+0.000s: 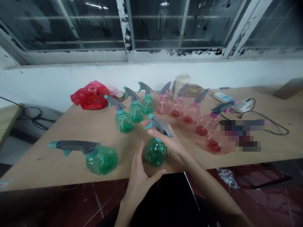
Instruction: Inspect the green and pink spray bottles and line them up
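A green spray bottle (155, 156) with a grey and teal trigger head stands near the table's front edge. My right hand (172, 142) is closed around its spray head from the right. Low on the bottle's left side is my left hand (139, 178), fingers stretched and thumb apart; whether it touches the bottle I cannot tell. Another green spray bottle (101, 160) sits to the left, its nozzle pointing left. Three more green ones, the nearest of them a spray bottle (124, 121), stand behind in a slanting row. To the right runs a row of several pink spray bottles (191, 113) holding red liquid.
On the wooden table (63, 129), a red plastic bag (91, 96) lies at the back left. Behind the pink bottles stands a pale container (182, 82). A white power strip (233, 102) with black cables is at the right. A pixelated patch hides part of the nearest pink bottle.
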A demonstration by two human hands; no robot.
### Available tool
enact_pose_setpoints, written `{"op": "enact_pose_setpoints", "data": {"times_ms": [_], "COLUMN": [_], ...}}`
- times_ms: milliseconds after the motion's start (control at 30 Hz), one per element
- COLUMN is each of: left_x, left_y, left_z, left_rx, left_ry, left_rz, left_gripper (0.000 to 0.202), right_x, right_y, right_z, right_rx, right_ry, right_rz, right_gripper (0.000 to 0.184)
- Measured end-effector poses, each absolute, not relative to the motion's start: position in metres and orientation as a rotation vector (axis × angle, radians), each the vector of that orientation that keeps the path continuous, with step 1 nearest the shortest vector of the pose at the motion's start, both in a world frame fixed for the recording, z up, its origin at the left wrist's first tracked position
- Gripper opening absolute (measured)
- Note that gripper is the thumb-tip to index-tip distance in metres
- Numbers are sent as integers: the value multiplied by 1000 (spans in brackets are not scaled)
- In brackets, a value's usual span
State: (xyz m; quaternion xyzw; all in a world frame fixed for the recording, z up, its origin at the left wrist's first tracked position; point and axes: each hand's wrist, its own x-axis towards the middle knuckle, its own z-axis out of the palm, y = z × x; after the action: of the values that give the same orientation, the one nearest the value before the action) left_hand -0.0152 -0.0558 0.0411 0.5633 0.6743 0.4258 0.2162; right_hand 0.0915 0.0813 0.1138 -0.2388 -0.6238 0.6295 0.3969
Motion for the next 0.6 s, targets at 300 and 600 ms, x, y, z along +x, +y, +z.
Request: {"op": "enact_pose_setpoints", "data": {"times_ms": [300, 600], "left_x": [-21, -19], "left_y": [-28, -32], "left_z": [25, 20], "left_rx": [1397, 1355], "left_ry": [2254, 2274], "left_rz": [1486, 1574], "left_gripper": [78, 74], "right_x": [49, 74], "right_y": [81, 54], "right_z": [110, 82], "right_rx": [-517, -812], "right_ry": [-1801, -1891], "right_rz": [1458, 1046], "right_gripper": [57, 44]}}
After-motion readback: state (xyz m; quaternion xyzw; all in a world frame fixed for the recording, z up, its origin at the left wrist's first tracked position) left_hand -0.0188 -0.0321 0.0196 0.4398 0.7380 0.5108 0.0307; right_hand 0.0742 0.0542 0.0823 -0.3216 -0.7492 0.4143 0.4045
